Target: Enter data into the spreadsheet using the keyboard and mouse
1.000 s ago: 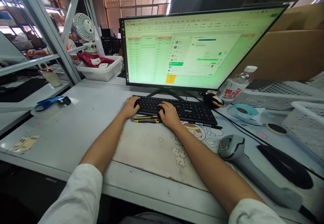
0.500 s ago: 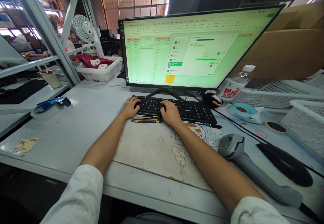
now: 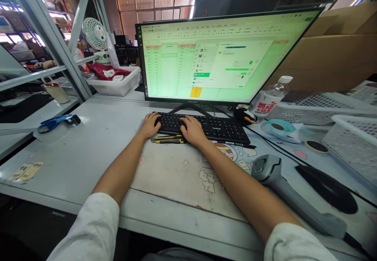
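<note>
Both of my hands rest on a black keyboard (image 3: 218,127) in front of a wide monitor (image 3: 218,54) with a green-tinted spreadsheet and a chat window. My left hand (image 3: 150,124) lies on the keyboard's left end, fingers spread over the keys. My right hand (image 3: 193,129) lies on the middle keys, fingers spread and slightly curled. Neither hand holds anything. A yellow and black utility knife (image 3: 167,139) lies on the desk just below the keyboard, between my wrists.
A grey barcode scanner (image 3: 282,186) and a black mouse (image 3: 326,188) lie at the right. Behind them are a water bottle (image 3: 272,100), tape rolls (image 3: 278,127) and white baskets (image 3: 350,143). At left sit a blue tape dispenser (image 3: 55,122), a basket with red bags (image 3: 113,81), a fan (image 3: 94,33) and a metal shelf frame (image 3: 53,33).
My fingers shifted slightly on the keys; the right hand moved a little left. The view drifted slightly.
</note>
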`<state>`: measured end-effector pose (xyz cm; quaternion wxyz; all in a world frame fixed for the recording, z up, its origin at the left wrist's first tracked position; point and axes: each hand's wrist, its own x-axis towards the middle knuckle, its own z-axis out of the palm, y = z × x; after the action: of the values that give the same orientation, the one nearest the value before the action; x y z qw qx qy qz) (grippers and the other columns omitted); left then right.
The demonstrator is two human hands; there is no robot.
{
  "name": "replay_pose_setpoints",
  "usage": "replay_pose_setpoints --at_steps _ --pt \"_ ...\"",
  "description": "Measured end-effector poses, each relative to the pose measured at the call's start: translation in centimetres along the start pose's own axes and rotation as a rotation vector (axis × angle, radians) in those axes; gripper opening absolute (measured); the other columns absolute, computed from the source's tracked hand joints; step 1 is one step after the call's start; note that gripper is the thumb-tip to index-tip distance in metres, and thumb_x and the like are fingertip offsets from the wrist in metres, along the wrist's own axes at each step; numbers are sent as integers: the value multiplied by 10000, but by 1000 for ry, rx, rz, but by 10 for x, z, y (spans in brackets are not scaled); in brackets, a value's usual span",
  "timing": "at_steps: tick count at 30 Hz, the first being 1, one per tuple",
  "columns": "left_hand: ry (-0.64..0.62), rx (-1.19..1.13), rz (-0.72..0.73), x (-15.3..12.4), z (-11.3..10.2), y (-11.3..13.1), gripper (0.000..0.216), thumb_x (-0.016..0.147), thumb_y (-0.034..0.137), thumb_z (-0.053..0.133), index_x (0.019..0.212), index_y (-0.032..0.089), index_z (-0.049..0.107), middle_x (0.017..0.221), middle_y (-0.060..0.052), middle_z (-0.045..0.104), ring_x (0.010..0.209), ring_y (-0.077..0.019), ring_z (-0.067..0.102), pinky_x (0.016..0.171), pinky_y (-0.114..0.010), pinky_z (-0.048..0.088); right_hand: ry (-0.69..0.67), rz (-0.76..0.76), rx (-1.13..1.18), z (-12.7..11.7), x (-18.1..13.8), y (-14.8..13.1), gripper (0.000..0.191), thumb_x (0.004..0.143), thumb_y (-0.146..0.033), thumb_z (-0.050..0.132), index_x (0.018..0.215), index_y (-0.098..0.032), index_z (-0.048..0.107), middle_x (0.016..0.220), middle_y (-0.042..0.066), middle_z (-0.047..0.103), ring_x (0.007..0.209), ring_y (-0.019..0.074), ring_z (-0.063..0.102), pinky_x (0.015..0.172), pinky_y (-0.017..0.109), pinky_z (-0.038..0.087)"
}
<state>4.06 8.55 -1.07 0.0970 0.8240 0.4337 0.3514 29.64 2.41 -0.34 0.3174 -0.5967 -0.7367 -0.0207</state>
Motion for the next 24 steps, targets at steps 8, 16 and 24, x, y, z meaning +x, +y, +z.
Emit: replay_pose_setpoints --at_steps 8,16,24 --pt "110 -52 44 0 -6 6 227 889 152 522 1047 212 673 1288 -95 708 1343 -262 563 1220 -479 426 -27 2 -44 10 7 -5 389 970 -305 492 1258 -228 742 1506 132 589 1458 392 434 1237 690 281" --pt "103 -48 13 1 -5 5 209 906 154 541 927 212 741 1316 -86 713 1341 -273 570 1210 -497 436 8 -30 -45 -1 -2 -5 377 970 -273 448 1166 -177 755 1453 158 622 1421 342 483 1240 598 332" --pt "115 -43 47 -1 -4 4 229 910 145 542 988 199 751 1305 -93 719 1333 -278 572 1204 -491 441 -84 -69 -48 -7 -5 -17 342 951 -235 478 1132 -181 764 1437 143 640 1412 314 493 1229 542 362"
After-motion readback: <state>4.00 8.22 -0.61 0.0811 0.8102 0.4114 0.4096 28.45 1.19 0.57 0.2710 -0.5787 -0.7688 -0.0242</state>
